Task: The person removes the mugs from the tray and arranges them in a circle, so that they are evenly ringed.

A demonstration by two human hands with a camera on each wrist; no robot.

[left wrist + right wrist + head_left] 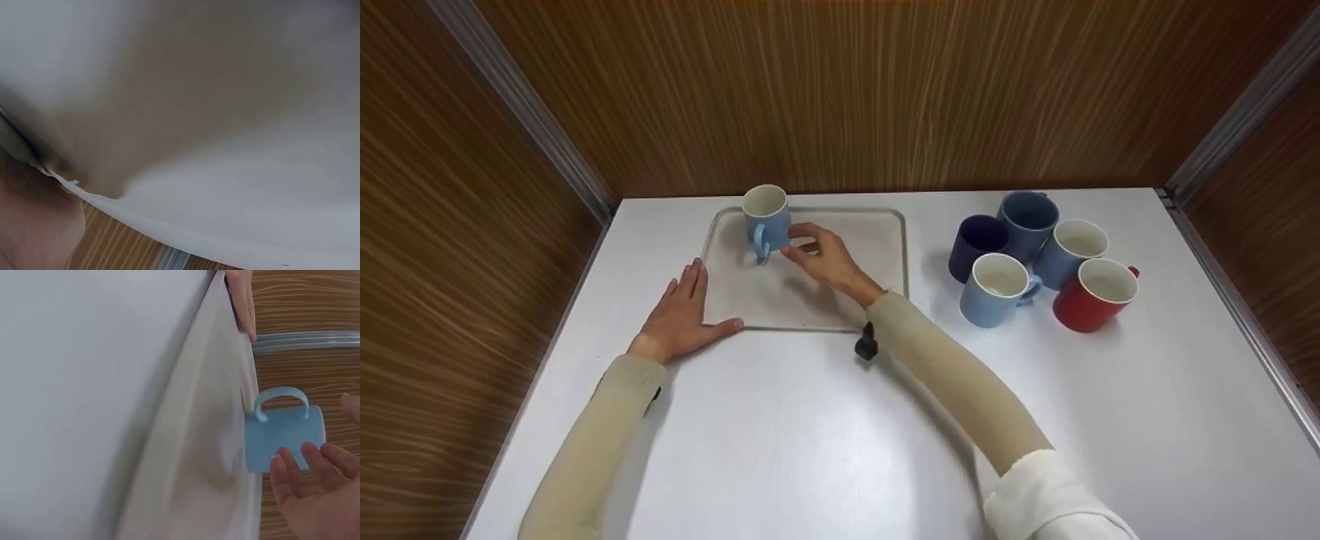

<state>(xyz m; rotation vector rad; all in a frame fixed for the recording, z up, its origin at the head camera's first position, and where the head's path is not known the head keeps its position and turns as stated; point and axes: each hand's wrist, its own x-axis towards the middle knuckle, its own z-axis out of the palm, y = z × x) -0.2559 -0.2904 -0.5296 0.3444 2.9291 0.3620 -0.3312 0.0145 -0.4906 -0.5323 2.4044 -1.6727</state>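
A light-blue mug (775, 231) with a cream inside stands upright at the back left corner of a pale rectangular tray (750, 300). Its handle points toward the front. At the mug's right side is my right hand (832, 261), its fingers loosely bent; in the right wrist view they lie close by the mug (284, 436) without wrapping round it, and contact is hard to judge. My left hand (676, 319) lies with fingers spread at the tray's front left corner, thumb along the front edge. Only a bit of skin (42, 225) shows in the left wrist view.
Right of the tray, several mugs stand grouped: dark purple (966, 259), dark blue (1027, 238), mid-blue (1051, 266), light blue (986, 301) and red (1081, 306). Wood-grain panels (840, 97) enclose the white table (780, 435) at the back and sides.
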